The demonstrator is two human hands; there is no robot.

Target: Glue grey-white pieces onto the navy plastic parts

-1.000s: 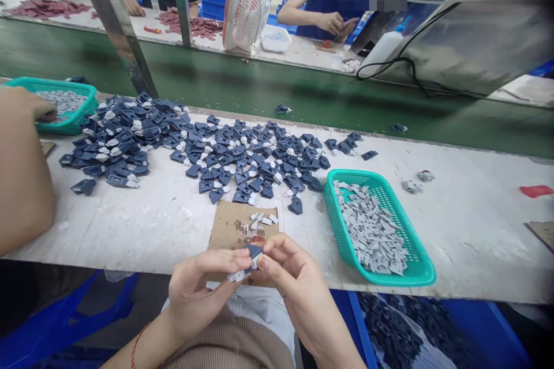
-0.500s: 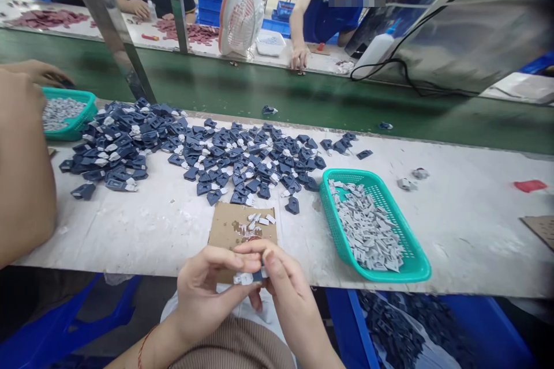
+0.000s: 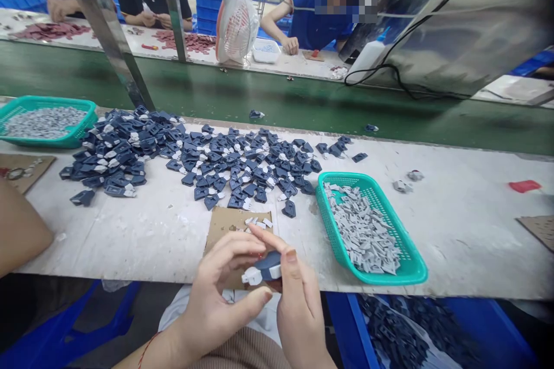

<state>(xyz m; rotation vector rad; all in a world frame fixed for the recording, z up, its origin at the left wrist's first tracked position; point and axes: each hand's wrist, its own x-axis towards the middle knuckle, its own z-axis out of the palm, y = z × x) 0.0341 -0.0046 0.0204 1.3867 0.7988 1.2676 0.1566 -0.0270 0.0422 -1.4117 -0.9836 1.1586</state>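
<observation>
A dark blue part [image 3: 269, 263] with a pale grey piece at its left end is between my hands, over the front edge of the table. My right hand [image 3: 298, 294] pinches its right side between thumb and fingers. My left hand [image 3: 227, 282] is curved around the left side, its thumb apart from the part and its fingertips close behind it. Behind my hands lies a cardboard piece [image 3: 220, 219] with several small light pieces [image 3: 262, 222] on it. A heap of dark blue parts [image 3: 246, 161] spreads beyond the cardboard.
Right of my hands stands a green basket [image 3: 415, 268] of grey pieces; another green basket [image 3: 89, 127] is at the left. A co-worker's arm [image 3: 21, 230] rests at the left edge. A green belt [image 3: 199, 92] runs behind the table. Below right is a blue bin [image 3: 355, 323].
My left thumb has moved away from the part, and more of the part shows. The neighbouring arm at the left has drawn back, uncovering the left basket. The view has shifted slightly.
</observation>
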